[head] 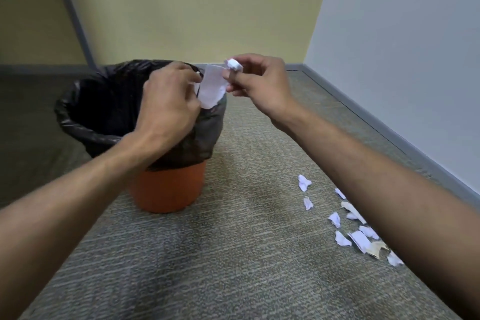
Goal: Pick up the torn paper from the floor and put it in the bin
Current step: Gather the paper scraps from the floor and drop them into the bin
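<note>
Over the right rim of the bin [166, 189], an orange tub lined with a black bag [85, 101], we have both hands raised so that whatever we let go can fall inside, not back onto the carpet [233, 254]. Our left hand [168, 101] has its fingers curled round the edge of a flat white scrap [211, 88], which hangs just at the liner's lip. Our right hand [262, 83] pinches a small crumpled wad [233, 63] between thumb and fingertips, just beside the flat scrap. Most of the torn paper [358, 228] lies on the carpet near the right-hand wall, well apart from the bin and partly hidden under our right forearm, so we judge the job only begun.
</note>
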Demonstrator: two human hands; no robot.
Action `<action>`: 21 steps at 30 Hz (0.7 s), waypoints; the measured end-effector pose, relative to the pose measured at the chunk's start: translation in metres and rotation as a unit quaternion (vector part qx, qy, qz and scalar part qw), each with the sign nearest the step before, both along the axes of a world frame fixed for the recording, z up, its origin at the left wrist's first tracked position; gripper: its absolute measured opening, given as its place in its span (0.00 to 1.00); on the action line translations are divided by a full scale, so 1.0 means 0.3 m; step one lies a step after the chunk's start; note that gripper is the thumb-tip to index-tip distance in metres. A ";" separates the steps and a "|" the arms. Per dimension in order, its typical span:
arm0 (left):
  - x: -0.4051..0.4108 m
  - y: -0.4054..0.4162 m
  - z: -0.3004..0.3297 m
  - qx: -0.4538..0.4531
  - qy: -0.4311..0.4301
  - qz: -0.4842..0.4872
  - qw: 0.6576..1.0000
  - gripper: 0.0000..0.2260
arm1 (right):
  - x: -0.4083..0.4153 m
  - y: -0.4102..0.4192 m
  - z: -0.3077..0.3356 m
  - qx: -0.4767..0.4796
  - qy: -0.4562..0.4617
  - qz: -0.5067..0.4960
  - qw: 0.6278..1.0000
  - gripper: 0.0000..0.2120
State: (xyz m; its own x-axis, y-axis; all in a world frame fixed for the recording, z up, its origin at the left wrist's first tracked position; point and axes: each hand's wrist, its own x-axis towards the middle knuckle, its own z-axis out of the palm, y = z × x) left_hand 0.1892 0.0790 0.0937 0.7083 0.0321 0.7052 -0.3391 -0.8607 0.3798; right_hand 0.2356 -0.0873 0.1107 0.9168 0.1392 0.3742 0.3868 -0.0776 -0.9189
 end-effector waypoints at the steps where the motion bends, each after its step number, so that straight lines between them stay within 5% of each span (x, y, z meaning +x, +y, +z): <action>1: -0.001 0.033 0.008 -0.005 0.001 0.012 1.000 0.13 | 0.012 0.039 0.004 0.000 0.004 0.006 1.000 0.11; 9: 0.005 0.128 0.018 0.010 0.083 0.130 0.988 0.15 | 0.029 0.152 0.009 -0.144 0.035 0.068 0.987 0.27; 15: -0.041 0.036 -0.077 0.078 -0.008 0.083 0.993 0.13 | 0.003 0.010 -0.025 -0.187 -0.037 0.004 0.982 0.14; 21: -0.084 -0.113 -0.151 0.079 -0.037 0.010 0.996 0.11 | -0.034 -0.267 -0.132 -0.245 -0.024 -0.068 0.967 0.14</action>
